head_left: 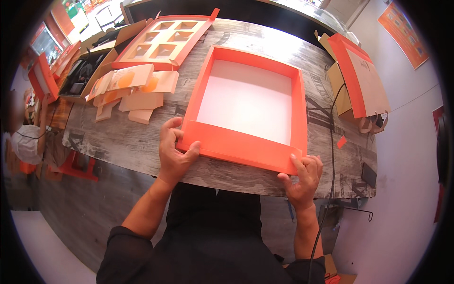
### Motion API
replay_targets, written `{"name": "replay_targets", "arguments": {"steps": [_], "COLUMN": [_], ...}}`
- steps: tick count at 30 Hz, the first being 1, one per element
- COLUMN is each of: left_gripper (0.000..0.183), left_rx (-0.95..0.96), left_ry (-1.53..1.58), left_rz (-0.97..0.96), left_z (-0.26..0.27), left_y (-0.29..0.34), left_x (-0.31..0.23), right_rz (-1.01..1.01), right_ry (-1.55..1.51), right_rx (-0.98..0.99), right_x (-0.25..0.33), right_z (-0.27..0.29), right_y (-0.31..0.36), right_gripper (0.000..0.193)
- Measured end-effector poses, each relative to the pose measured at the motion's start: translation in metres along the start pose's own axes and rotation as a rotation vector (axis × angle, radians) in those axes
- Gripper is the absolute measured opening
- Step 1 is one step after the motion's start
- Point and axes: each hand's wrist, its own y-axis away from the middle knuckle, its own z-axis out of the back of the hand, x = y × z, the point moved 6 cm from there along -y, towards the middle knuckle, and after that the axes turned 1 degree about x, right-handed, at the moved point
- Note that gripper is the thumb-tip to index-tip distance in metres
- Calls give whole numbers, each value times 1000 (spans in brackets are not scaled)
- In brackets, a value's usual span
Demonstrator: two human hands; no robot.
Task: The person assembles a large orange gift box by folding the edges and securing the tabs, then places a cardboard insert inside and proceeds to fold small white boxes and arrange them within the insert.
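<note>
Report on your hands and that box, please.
Left hand, right hand on near corners of orange box. Box open-topped, white bottom showing. Black cable to its right.

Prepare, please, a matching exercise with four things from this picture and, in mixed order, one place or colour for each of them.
Column one:
1. open box
2. left hand
3. tray with six openings
4. small orange scrap

Column two:
A. lying on the table, to the right of the open box
B. orange walls, white bottom
C. at the near left corner of the open box
D. farther back, behind the pale card pieces

Right pairs: 1-B, 2-C, 3-D, 4-A.
</note>
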Motion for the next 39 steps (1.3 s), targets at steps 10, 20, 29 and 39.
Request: {"name": "replay_targets", "arguments": {"steps": [10, 20, 29, 39], "left_gripper": [25, 39, 43, 31], "left_rx": [273, 648, 790, 918], "left_ry": [-595, -718, -653, -656], "left_rz": [-526, -430, -460, -347], "left_z": [-19, -52, -65, -87], "left_y": [-5, -7, -18, -20], "left_x": [-40, -48, -49, -37], "right_rz": [12, 92, 97, 152], "right_ry": [103, 183, 58, 12], "right_rx": [63, 358, 515, 640], "right_x": [5, 37, 34, 25], "right_z": [0, -31, -49, -53], "right_y": [-7, -21, -44, -55], "right_gripper": [37, 45, 31, 24]}}
